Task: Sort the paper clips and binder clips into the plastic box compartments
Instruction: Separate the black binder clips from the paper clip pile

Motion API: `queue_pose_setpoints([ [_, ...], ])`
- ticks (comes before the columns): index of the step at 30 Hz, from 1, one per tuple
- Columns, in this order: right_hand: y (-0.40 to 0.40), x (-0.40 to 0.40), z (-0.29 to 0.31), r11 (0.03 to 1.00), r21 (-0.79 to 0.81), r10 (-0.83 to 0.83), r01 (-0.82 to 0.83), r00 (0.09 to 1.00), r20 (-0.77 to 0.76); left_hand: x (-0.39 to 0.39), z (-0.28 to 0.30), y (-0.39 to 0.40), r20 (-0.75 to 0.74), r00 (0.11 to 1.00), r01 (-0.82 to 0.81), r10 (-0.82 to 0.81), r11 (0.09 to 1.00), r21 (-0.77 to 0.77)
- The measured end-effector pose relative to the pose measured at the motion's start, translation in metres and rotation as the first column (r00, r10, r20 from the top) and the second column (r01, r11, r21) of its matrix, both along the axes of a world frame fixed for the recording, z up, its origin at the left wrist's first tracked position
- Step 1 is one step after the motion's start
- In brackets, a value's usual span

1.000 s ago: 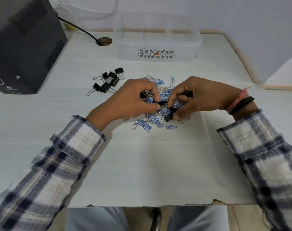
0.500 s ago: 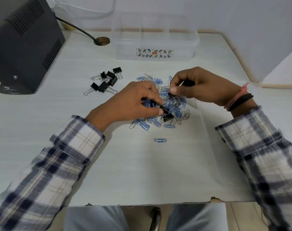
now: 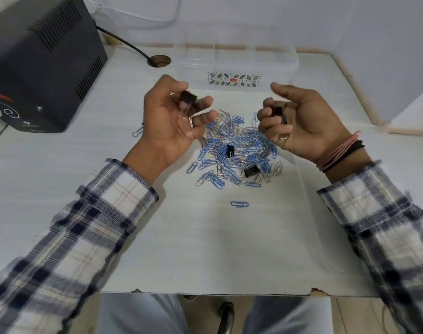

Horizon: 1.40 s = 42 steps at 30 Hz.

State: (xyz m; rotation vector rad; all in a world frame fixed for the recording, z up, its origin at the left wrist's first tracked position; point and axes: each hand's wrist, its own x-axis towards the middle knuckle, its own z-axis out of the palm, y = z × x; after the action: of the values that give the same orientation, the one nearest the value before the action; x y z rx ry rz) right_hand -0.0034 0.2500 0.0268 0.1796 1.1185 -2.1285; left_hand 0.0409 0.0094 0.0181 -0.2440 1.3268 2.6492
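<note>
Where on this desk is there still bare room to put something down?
The widest free patch lies between the lone blue paper clip and the desk's near edge, flanked by both sleeves. It is crowded at the clip pile between the hands, up toward the plastic box.

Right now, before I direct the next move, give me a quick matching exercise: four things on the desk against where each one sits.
Things:
1. left hand
2. lone blue paper clip
3. plastic box
4. black unit

Places:
A. far edge, behind the pile
B. far left of the desk
C. raised, holding a black binder clip
D. alone, nearer the person than the pile

Pairs: 1-C, 2-D, 3-A, 4-B
</note>
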Motion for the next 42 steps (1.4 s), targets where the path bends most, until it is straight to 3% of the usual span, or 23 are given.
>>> queue_pose_setpoints([
  [4,-0.02,0.003,0.001,0.991,0.132,-0.035,0.028,0.998,0.052,-0.011,0.003,-0.022,0.101,0.993,-0.062,0.06,0.998,0.016],
  [7,-0.046,0.004,0.016,0.975,0.219,-0.041,0.038,0.999,0.01,-0.021,0.005,-0.043,0.107,0.982,-0.13,0.155,0.969,-0.208],
  [11,-0.092,-0.01,0.036,0.969,0.235,-0.059,0.073,0.996,-0.07,-0.026,0.004,-0.064,0.059,0.952,-0.235,0.3,0.841,-0.486],
  [16,-0.149,-0.016,0.045,0.949,0.311,-0.019,0.052,0.994,-0.108,-0.029,0.006,-0.066,0.006,0.96,-0.223,0.278,0.78,-0.584],
  [23,-0.155,-0.028,0.034,0.981,0.178,0.093,-0.077,0.992,-0.081,-0.027,0.009,-0.066,-0.066,0.978,-0.193,0.2,0.727,-0.659],
  [27,-0.118,-0.028,0.039,0.947,0.318,0.122,-0.047,0.968,-0.219,-0.027,0.008,-0.066,-0.197,0.946,-0.319,0.257,0.629,-0.709],
  [30,-0.077,-0.022,0.043,0.845,0.535,0.28,-0.006,0.857,-0.432,-0.021,0.01,-0.063,-0.337,0.929,-0.362,0.155,0.58,-0.73],
  [33,-0.03,-0.01,0.045,0.682,0.731,0.548,0.038,0.635,-0.544,-0.008,0.014,-0.049,-0.348,0.92,-0.174,-0.182,0.604,-0.778],
  [36,-0.002,0.005,0.043,0.516,0.857,0.773,-0.021,0.442,-0.454,-0.003,0.009,-0.031,-0.251,0.841,-0.02,-0.479,0.437,-0.899],
  [39,0.004,0.018,0.032,0.369,0.92,0.871,-0.13,0.393,-0.294,-0.002,0.001,-0.014,-0.171,0.767,-0.011,-0.619,0.253,-0.967],
  [42,0.0,0.025,0.017,0.299,0.944,0.912,-0.14,0.332,-0.24,-0.001,-0.007,-0.005,-0.102,0.733,-0.026,-0.673,0.121,-0.992],
])
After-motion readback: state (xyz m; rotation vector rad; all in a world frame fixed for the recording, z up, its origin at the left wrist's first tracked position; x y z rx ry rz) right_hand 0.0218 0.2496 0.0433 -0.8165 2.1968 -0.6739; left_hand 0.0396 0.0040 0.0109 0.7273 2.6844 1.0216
